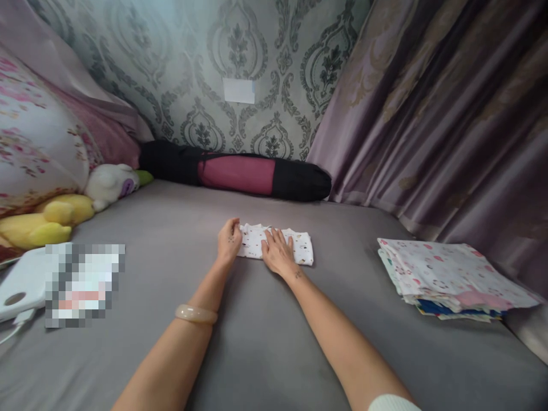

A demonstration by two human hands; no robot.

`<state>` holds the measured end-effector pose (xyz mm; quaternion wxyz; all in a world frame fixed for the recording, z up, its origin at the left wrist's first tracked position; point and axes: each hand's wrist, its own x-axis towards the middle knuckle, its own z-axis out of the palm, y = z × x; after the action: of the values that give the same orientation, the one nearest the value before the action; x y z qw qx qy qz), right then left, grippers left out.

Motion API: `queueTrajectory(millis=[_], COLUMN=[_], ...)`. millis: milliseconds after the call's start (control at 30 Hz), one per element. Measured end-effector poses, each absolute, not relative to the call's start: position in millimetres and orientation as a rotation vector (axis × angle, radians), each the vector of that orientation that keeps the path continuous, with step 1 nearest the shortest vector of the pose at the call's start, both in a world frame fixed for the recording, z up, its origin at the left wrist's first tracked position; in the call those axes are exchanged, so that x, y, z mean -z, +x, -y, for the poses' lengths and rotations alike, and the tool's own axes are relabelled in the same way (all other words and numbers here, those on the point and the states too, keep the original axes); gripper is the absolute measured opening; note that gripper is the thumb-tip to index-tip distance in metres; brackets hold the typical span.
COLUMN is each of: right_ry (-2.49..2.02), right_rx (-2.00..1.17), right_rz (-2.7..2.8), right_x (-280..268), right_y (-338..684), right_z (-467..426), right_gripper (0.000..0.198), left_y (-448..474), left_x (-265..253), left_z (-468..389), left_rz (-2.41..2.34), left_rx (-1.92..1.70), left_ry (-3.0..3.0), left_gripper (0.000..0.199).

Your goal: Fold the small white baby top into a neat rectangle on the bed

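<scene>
A small folded white garment (302, 246) with tiny dark and tan prints lies on the grey bed sheet, ahead of me. My left hand (230, 240) is closed at its left edge, fingers curled in and partly hidden behind the hand. Flat on the middle of the garment rests my right hand (278, 251), its fingers spread and pointing away from me. A pale bangle (196, 314) circles my left forearm.
On the right lies a stack of folded printed cloths (449, 271). At left are a white device (25, 279) with a cable, a blurred-out item (85, 285), a yellow plush (64, 214) and a white plush (109, 185). A black and maroon roll bag (235, 173) lies along the wall.
</scene>
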<state>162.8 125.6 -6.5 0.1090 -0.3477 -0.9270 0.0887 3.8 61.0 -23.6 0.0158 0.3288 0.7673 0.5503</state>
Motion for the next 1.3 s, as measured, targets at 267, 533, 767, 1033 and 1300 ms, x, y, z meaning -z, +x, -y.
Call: queueTrajectory(millis=[267,533,767,1033,1300], right_ry=[-0.938,-0.807,-0.804,-0.856,-1.13], right_rx=[-0.264,-0.231,-0.24,-0.339,-0.261], right_rz=[2.761,2.794,2.81,2.72,2.712], right_x=[-6,-1,8,-9,-5], right_y=[149,122,117,148,199], right_z=[-117,-107,-108,-123,-159], right_gripper=[0.052,0.052,0.053,0.051,0.051], left_y=[-3,-4,3,19,47], left_x=[28,31,31,23,19], left_z=[-61,-64,-67,-66,-68], left_rz=[-2.299,-2.285,-2.259,-2.365,-2.396], left_rx=[-1.863,-1.86,-1.832,-1.574,-0.971], left_ry=[0.917,0.919,1.03,1.36,1.908], left_gripper=[0.033,0.034,0.036,0.038,0.041])
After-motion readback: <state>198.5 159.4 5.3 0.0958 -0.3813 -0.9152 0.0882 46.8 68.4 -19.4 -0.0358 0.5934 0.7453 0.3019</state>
